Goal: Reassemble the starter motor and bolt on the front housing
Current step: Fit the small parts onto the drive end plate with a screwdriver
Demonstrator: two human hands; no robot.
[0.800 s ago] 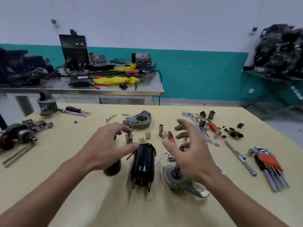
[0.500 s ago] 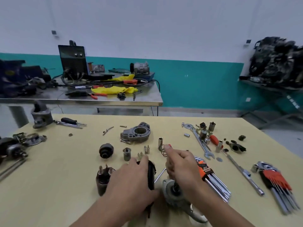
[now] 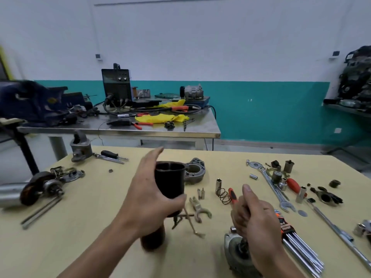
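Black motor casing (image 3: 170, 181) up off the table (image 3: 90, 213), 2 hands busy!
Left hand (image 3: 144, 205) is wrapped round the casing's lower half, thumb across the front, its open mouth tipped toward the camera; a grey cast housing (image 3: 197, 170) lies just behind that grip and a forked lever (image 3: 197, 207) just below it. Right hand (image 3: 255, 219) curls tight, thumb up, round a dark shaft (image 3: 244, 244) standing in a round grey end plate (image 3: 232, 251) directly beneath the fist; a coil spring (image 3: 223, 195) sits just beyond it, hex keys (image 3: 297, 243) right beside.
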